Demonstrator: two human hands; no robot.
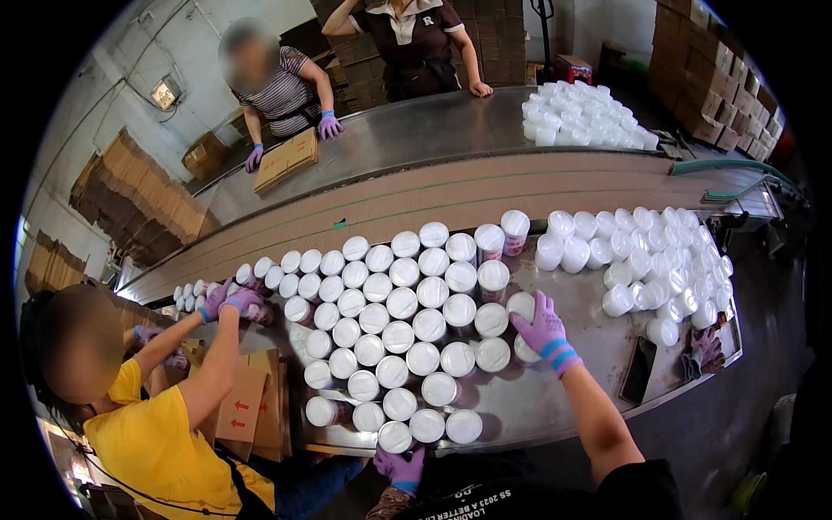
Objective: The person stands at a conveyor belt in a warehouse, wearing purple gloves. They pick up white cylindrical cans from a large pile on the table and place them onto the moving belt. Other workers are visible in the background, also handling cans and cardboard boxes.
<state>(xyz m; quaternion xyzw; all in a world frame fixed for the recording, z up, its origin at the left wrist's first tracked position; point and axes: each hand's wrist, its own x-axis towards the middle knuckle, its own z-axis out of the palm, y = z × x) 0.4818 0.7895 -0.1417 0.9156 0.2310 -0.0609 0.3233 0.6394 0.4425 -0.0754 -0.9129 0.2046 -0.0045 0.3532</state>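
Note:
Lidded cylindrical canisters [398,337] with white tops and printed sides stand in a large group on the metal table before me. My right hand [545,328], in a purple glove, is at the group's right edge. Its fingers are spread against one canister [520,304], and another canister [525,350] stands partly hidden beside the palm. At the table's near edge, my gloved left hand [400,465] is against the nearest canister [394,437]; that canister hides part of the fingers, so its grip is unclear.
Translucent plastic cups [656,260] crowd the table's right end, near a dark phone-like slab [638,369] and gloves [703,354]. A conveyor belt [416,198] runs behind. At left, a co-worker in yellow [162,429] handles canisters beside cardboard boxes [250,403]. Two people stand across the belt.

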